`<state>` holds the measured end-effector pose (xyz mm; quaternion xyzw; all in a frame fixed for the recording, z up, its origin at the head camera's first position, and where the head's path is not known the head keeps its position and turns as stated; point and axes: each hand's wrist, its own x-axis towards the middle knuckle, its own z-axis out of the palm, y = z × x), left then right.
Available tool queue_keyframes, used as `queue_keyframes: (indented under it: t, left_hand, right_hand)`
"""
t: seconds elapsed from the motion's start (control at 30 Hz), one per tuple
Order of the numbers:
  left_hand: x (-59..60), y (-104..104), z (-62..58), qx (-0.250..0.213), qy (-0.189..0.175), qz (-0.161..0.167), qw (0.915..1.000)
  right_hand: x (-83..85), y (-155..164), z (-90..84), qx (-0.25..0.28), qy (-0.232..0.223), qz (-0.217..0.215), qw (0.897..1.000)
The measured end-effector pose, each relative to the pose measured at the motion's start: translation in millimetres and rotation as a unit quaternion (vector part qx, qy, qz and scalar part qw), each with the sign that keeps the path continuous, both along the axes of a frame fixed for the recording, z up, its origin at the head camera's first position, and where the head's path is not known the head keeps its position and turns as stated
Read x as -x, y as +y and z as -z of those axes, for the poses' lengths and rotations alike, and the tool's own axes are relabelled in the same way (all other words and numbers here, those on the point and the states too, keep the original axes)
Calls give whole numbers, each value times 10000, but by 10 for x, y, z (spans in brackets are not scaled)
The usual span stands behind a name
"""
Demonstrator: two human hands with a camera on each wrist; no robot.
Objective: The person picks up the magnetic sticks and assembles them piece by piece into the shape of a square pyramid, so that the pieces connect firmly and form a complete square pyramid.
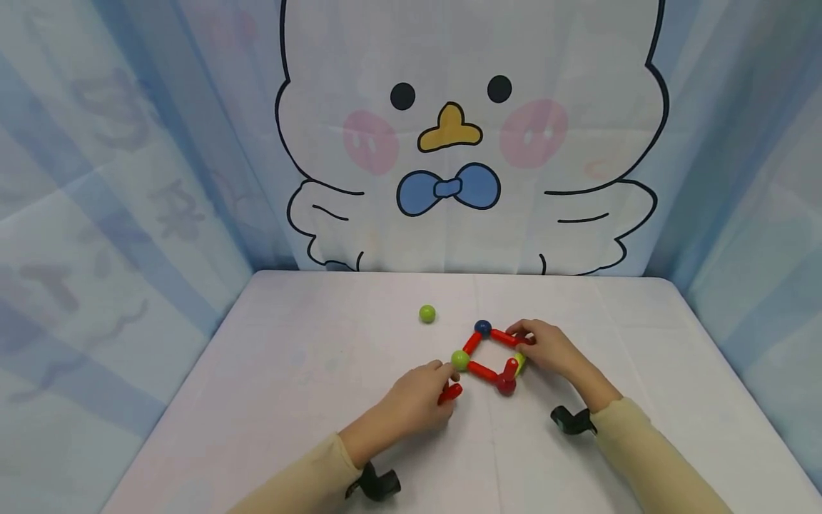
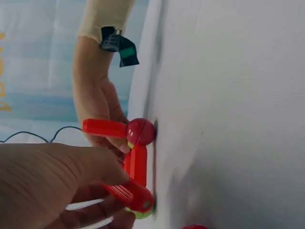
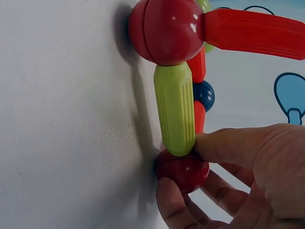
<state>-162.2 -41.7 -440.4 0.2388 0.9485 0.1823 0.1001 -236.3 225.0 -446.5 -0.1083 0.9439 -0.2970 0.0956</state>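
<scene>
A four-sided frame of magnetic rods and balls lies on the table. Its corners are a blue ball (image 1: 483, 328), a green ball (image 1: 459, 360), a near red ball (image 3: 167, 31) and a second red ball (image 3: 182, 171). Red rods form three sides, and a lime rod (image 3: 175, 109) joins the two red balls. From the near red ball another red rod (image 3: 255, 33) sticks up. My right hand (image 1: 546, 346) grips the second red ball with thumb and fingers. Beside the green ball, my left hand (image 1: 417, 396) pinches a loose red rod (image 2: 131, 193).
A loose green ball (image 1: 427, 313) sits behind the frame on the white table (image 1: 308, 343). Something red (image 2: 195, 227) shows at the bottom edge of the left wrist view. Curtains surround the table, with a cartoon print at the back.
</scene>
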Motion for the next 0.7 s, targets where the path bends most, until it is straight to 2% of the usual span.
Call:
queue_keyframes:
  t: [0.13, 0.3, 0.43, 0.7]
  left_hand:
    - [48, -6, -41, -905, -142, -102, 9957]
    - [107, -9, -62, -1645, 92, -132, 9862]
    - [136, -3, -62, -1850, 217, -189, 9823]
    - [133, 27, -10, -1920, -22, -85, 9814]
  right_hand:
    - [15, -15, -1, 0, -67, -72, 10000]
    - [27, -14, -20, 52, -189, -220, 9996]
    - [36, -16, -39, 89, -235, -412, 9988]
    - [13, -77, -35, 207, -115, -821, 9963]
